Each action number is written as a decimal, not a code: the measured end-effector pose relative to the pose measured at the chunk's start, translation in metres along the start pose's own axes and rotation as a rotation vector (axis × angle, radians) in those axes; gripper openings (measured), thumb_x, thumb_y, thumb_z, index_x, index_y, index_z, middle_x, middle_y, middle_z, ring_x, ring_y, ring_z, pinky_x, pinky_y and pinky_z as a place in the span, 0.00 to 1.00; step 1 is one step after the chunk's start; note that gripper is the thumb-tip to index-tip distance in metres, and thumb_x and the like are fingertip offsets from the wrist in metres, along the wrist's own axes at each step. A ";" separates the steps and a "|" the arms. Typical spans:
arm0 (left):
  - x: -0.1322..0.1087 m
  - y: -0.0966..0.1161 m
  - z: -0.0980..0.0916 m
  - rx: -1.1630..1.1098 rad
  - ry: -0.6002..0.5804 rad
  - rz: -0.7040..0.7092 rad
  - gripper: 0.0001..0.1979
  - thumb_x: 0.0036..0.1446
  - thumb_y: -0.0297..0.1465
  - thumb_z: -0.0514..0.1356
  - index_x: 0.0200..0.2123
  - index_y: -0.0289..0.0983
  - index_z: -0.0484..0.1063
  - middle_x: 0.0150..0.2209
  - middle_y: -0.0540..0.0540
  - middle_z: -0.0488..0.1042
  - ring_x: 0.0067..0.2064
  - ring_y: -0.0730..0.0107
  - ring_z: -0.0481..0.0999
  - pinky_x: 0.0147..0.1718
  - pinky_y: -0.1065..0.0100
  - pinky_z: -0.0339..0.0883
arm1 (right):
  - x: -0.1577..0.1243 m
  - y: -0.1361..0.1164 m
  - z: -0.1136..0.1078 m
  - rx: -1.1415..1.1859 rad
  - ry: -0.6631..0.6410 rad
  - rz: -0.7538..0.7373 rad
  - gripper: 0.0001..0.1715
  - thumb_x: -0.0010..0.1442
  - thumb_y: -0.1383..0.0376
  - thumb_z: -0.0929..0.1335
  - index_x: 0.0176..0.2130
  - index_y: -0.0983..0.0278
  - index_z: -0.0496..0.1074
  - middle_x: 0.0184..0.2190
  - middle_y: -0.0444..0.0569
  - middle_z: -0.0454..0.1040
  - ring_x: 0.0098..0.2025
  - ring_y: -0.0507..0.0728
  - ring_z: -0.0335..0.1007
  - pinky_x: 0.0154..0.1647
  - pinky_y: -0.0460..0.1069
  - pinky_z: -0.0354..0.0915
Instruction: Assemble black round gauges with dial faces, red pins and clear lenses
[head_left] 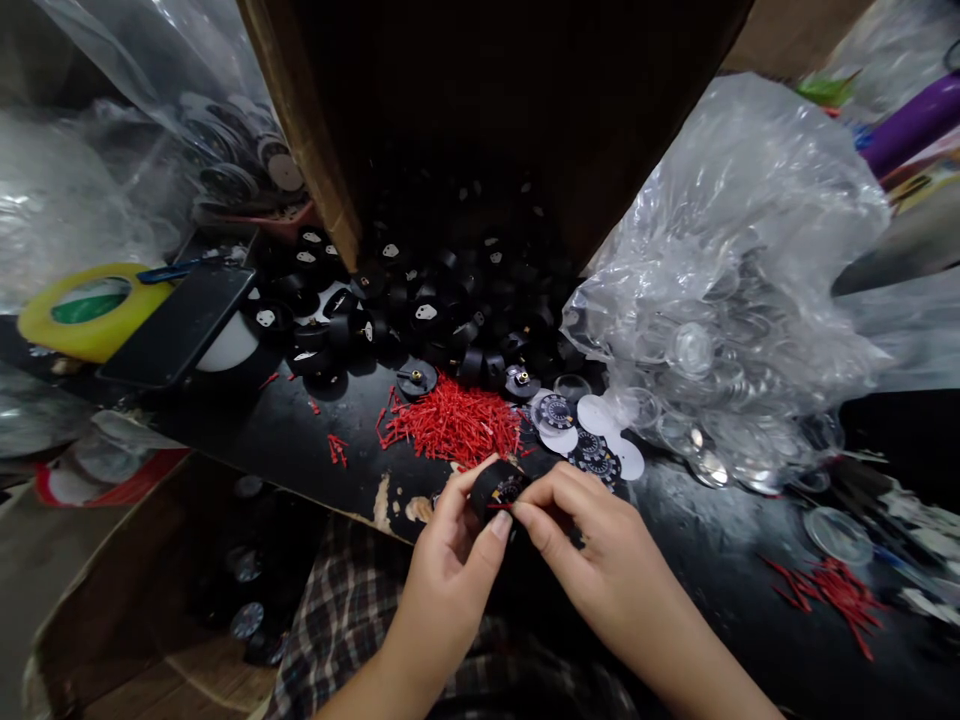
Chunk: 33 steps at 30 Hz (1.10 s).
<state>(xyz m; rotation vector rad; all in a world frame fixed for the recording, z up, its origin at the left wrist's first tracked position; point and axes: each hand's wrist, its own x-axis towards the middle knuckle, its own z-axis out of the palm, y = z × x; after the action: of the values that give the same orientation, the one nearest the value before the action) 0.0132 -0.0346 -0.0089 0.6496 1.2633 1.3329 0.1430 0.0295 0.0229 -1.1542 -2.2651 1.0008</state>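
L hand has a blk round case, snug btwn thumb & fingers, dial facing up, near the front edge of the blk table. R hand is btwn 3 & 4 o'clock of the case, fingertips pinched narrow at its rim, touching the end of 1 thin red pc on the 6 o'clock side; can't tell if they grip it. Big red pile close by, 11 o'clock; more blk cases beyond it, approx 11 to 12. Loose discs at 2, clear plastic bag w/ clear rounds farther out, also 2. Smaller red heap btwn 3 & 4. Phone & yellow tape roll at 10, well apart from hands.
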 end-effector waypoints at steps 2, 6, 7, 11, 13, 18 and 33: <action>-0.001 -0.001 0.000 0.031 0.013 0.011 0.13 0.59 0.35 0.59 0.47 0.44 0.71 0.49 0.49 0.75 0.53 0.64 0.72 0.51 0.69 0.65 | -0.001 0.000 0.001 -0.020 0.008 -0.005 0.11 0.64 0.68 0.62 0.29 0.62 0.67 0.27 0.44 0.70 0.31 0.54 0.65 0.34 0.49 0.58; -0.003 -0.003 0.000 0.168 0.086 0.046 0.12 0.59 0.35 0.58 0.46 0.44 0.72 0.47 0.48 0.77 0.49 0.63 0.74 0.50 0.67 0.65 | -0.005 -0.004 0.006 -0.076 0.016 0.002 0.12 0.63 0.69 0.63 0.28 0.62 0.65 0.26 0.44 0.71 0.30 0.55 0.65 0.33 0.49 0.57; -0.004 -0.003 0.000 0.206 0.105 0.056 0.12 0.59 0.34 0.58 0.46 0.44 0.72 0.46 0.49 0.77 0.49 0.63 0.75 0.50 0.67 0.65 | -0.006 -0.005 0.007 -0.080 0.020 0.010 0.12 0.63 0.69 0.63 0.27 0.62 0.65 0.26 0.44 0.71 0.30 0.55 0.65 0.33 0.49 0.57; -0.006 -0.003 -0.002 0.290 0.135 0.088 0.12 0.58 0.32 0.59 0.46 0.47 0.73 0.46 0.51 0.78 0.49 0.63 0.75 0.51 0.66 0.64 | -0.008 -0.007 0.011 -0.043 0.039 0.037 0.13 0.63 0.70 0.63 0.26 0.62 0.64 0.25 0.43 0.70 0.29 0.53 0.65 0.31 0.48 0.57; -0.003 -0.001 -0.003 0.249 0.098 0.053 0.12 0.58 0.32 0.59 0.45 0.46 0.74 0.47 0.50 0.78 0.49 0.63 0.75 0.51 0.66 0.65 | -0.007 -0.006 0.010 -0.040 0.026 0.061 0.14 0.62 0.69 0.64 0.24 0.62 0.63 0.22 0.42 0.68 0.26 0.52 0.63 0.30 0.48 0.57; 0.003 0.002 -0.004 -0.051 -0.025 -0.121 0.18 0.55 0.34 0.62 0.50 0.46 0.73 0.54 0.49 0.75 0.57 0.61 0.70 0.54 0.66 0.64 | -0.003 0.001 0.004 -0.077 0.063 -0.035 0.08 0.61 0.69 0.64 0.29 0.62 0.68 0.25 0.43 0.69 0.29 0.53 0.64 0.34 0.49 0.59; -0.001 -0.009 0.005 -0.039 0.110 -0.198 0.23 0.48 0.45 0.66 0.50 0.51 0.74 0.58 0.52 0.70 0.64 0.55 0.60 0.63 0.58 0.52 | 0.004 -0.003 -0.004 -0.134 0.072 0.038 0.07 0.57 0.72 0.65 0.29 0.62 0.69 0.26 0.42 0.72 0.29 0.52 0.66 0.34 0.48 0.61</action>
<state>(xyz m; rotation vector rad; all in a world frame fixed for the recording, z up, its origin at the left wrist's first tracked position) 0.0205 -0.0357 -0.0153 0.4160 1.3497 1.2389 0.1414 0.0327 0.0279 -1.2723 -2.2900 0.8179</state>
